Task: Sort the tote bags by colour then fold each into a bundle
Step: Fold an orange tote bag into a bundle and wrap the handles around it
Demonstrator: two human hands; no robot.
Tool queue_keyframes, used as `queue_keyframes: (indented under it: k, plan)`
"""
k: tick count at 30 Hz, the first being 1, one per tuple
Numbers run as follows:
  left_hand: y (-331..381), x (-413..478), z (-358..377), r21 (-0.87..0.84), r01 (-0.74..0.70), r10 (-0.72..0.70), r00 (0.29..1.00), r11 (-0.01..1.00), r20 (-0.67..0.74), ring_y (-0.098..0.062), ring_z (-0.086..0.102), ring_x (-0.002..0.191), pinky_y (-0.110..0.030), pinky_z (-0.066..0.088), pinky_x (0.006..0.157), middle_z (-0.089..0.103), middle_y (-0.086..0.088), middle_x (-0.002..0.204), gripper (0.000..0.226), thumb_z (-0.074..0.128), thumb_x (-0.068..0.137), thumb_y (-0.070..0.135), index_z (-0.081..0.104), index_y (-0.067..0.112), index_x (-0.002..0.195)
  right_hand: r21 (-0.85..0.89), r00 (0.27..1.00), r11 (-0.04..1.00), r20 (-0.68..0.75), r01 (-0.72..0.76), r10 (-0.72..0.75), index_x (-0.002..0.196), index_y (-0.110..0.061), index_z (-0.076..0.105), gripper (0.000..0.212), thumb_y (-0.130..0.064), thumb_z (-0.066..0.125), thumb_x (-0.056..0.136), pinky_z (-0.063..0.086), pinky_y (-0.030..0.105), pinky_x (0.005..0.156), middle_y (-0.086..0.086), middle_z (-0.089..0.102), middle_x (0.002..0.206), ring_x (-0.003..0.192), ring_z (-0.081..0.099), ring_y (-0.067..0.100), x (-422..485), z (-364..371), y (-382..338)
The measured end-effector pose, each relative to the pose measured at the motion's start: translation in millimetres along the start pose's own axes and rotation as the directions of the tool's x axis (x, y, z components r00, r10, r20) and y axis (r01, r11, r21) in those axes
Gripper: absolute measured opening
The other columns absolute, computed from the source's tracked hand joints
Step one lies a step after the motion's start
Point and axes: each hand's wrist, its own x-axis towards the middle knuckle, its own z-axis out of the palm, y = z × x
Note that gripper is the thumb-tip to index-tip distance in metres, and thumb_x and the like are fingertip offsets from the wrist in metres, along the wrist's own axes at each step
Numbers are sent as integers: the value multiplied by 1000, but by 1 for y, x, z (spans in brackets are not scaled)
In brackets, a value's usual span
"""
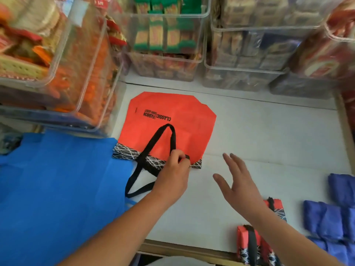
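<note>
1. Fabric of the red tote bag looks thin, light and limp. The bag is spread flat on the white surface, printed side up, its mouth toward the person and its far corners tucked in.
2. One black handle is laid up over the red panel. It is pinched by the curled fingers of the left hand where the strap meets the patterned band. A second strap loop trails off the near edge.
3. The right hand is held over the surface just right of the bag, its fingers straight and spread, with nothing held.
4. Such cloth is judged unbreakable but springy and apt to slide. Each fold would probably need to be pressed flat. Hold is best taken at the stiffer band or the side edges, with both straps tucked inside first.
5. Unfolded blue tote bags are piled at the left, touching the red bag's band. Finished red bundles are set at the near right, with blue bundles beyond them. Clear bins are ranged along the back.
</note>
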Motion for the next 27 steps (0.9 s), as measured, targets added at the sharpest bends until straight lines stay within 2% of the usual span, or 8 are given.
queue_keyframes:
  k: [3, 7, 11, 13, 16, 21, 23, 27]
  plan:
    - [16, -19, -22, 8, -253, 252, 966, 968, 49, -21, 56, 83, -34, 52, 69, 49, -2, 114, 10, 57, 91, -4, 58, 6, 93, -282, 934, 908, -88, 309, -345, 157, -25, 39, 83, -40, 78, 86, 39, 49, 113, 12, 25, 166, 151, 29, 35, 21, -19, 12]
    - [16, -38, -45, 140, -463, 471, 881, 875, -37, -32, 56, 124, -50, 40, 115, 53, -10, 125, 11, 59, 96, 6, 65, 7, 106, -509, 914, 784, 17, 357, -405, 137, -30, 63, 67, -31, 87, 74, 51, 53, 95, 10, 46, 156, 143, 43, 39, 38, -36, 32]
    - [-10, -42, -75, 246, -279, 314, 942, 928, -116, -34, 58, 99, -52, 53, 85, 58, -7, 111, 15, 60, 92, 20, 72, 11, 92, -652, 933, 710, -10, 267, -360, 103, -30, 74, 18, -36, 65, 87, 55, 41, 65, 3, 72, 115, 104, 68, 33, 29, -41, 42]
    - [-32, -37, -86, 313, -98, 145, 981, 945, -129, -37, 58, 108, -52, 50, 90, 58, -8, 126, 13, 67, 87, 24, 76, 16, 93, -679, 925, 678, 5, 282, -380, 80, -29, 69, 33, -47, 44, 92, 51, 36, 55, -4, 70, 81, 76, 67, 30, 21, -38, 40]
    - [-39, -31, -84, 455, 58, -41, 998, 888, -48, -43, 37, 142, -59, 32, 117, 37, -18, 157, 56, 80, 73, 14, 67, 17, 127, -641, 869, 641, 84, 422, -487, 72, -25, 70, 30, -45, 55, 88, 48, 35, 58, -1, 72, 91, 81, 66, 29, 6, -19, 28]
    - [12, -65, -34, 251, -290, 251, 952, 924, 177, -27, 49, 140, -45, 33, 118, 54, -7, 150, 54, 71, 86, 32, 59, 17, 136, -447, 907, 800, 70, 400, -415, 65, -24, 60, 33, -52, 55, 82, 44, 31, 51, -7, 61, 64, 62, 63, 22, -21, 26, -22]
    - [16, -78, -19, 190, -214, 176, 964, 958, 200, -28, 57, 133, -45, 41, 113, 63, -2, 139, 41, 65, 89, 29, 65, 20, 129, -372, 939, 865, 54, 336, -341, 65, -23, 59, 34, -54, 56, 79, 39, 27, 49, -6, 62, 62, 58, 63, 20, -33, 39, -39]
    - [-12, -92, -9, 80, 54, -77, 946, 995, 316, -24, 34, 151, -37, 27, 123, 48, 4, 156, 40, 43, 104, 27, 60, 31, 140, -90, 938, 964, 271, 250, -218, 94, -28, 69, 53, -75, 45, 87, 46, 26, 70, -14, 68, 85, 79, 59, 5, -46, 43, -42]
